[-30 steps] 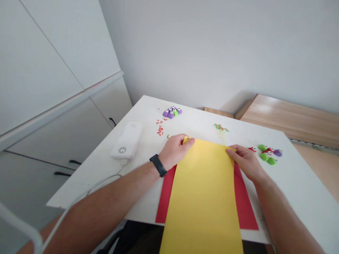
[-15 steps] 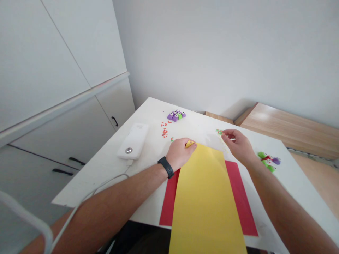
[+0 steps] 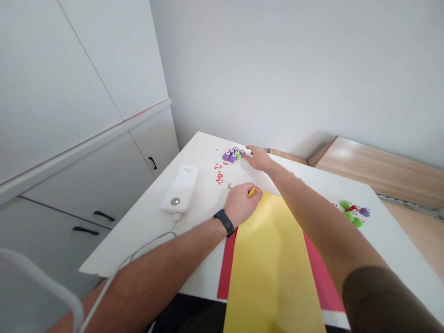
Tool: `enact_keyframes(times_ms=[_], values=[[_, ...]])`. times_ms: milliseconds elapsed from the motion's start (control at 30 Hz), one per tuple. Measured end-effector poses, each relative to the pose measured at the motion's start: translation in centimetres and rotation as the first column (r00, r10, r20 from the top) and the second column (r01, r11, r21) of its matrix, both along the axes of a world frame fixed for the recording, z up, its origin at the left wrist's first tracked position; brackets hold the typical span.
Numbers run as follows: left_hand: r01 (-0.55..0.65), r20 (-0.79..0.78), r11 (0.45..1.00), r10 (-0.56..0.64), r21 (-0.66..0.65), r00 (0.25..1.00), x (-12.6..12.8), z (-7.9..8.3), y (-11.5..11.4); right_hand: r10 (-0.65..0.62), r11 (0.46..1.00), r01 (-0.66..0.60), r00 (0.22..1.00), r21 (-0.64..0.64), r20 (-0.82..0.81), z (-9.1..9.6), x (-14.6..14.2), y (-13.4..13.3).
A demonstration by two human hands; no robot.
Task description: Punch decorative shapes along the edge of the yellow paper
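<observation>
My left hand, with a dark band on its wrist, is closed on the top left corner of a yellow sheet of paper. The corner curls in its grip, and the sheet runs down toward me over a red sheet. My right hand reaches across to a cluster of purple lumps with googly eyes, one green lump among them. Its thumb and forefinger are apart beside the cluster's rightmost purple lump; I cannot tell whether they touch it.
Small red bits and a few green bits lie scattered on the white table. A white power bank with a cable stands at left. Green, red and purple eyed lumps sit at right. Wooden furniture adjoins behind.
My right hand has moved left and away from me, from the green bits over to the purple lumps. My left hand still grips the yellow paper. The view has shifted slightly.
</observation>
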State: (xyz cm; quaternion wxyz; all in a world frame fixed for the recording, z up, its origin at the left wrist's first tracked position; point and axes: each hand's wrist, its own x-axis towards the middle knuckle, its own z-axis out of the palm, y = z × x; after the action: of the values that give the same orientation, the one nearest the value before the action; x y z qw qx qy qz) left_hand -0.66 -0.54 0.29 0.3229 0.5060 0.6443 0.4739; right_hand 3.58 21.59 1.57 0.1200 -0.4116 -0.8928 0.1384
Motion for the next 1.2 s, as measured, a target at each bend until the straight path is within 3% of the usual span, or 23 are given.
enact_keyframes(times_ms=[200,533,767,933,1100,1200], values=[[-0.026,-0.002,1.0,0.026,-0.006,1.0,-0.3,0.3,0.0,-0.004,0.999,0.002,0.999,0.045,0.044,-1.3,-1.3,1.0],[-0.031,-0.012,0.999,0.031,0.022,0.999,0.0,0.3,0.1,-0.024,0.997,0.021,0.999,0.076,0.044,-2.0,2.6,0.9],[-0.002,0.003,1.0,0.001,0.024,1.0,-0.1,0.0,0.3,-0.019,0.999,0.019,1.0,0.04,0.02,-1.7,2.9,-0.3],[0.017,0.063,1.0,-0.017,0.008,0.998,-0.3,-0.6,0.5,-0.031,1.0,0.031,0.994,-0.004,-0.105,-0.4,4.7,-2.2],[0.035,0.167,0.999,-0.035,0.0,0.985,-0.4,-1.0,0.7,-0.027,0.997,0.004,0.956,-0.079,-0.291,1.4,9.7,-5.3],[0.073,0.237,0.997,-0.068,-0.009,0.969,-0.1,-0.9,0.5,-0.057,0.953,-0.134,0.8,-0.271,-0.597,2.1,13.3,-7.7]])
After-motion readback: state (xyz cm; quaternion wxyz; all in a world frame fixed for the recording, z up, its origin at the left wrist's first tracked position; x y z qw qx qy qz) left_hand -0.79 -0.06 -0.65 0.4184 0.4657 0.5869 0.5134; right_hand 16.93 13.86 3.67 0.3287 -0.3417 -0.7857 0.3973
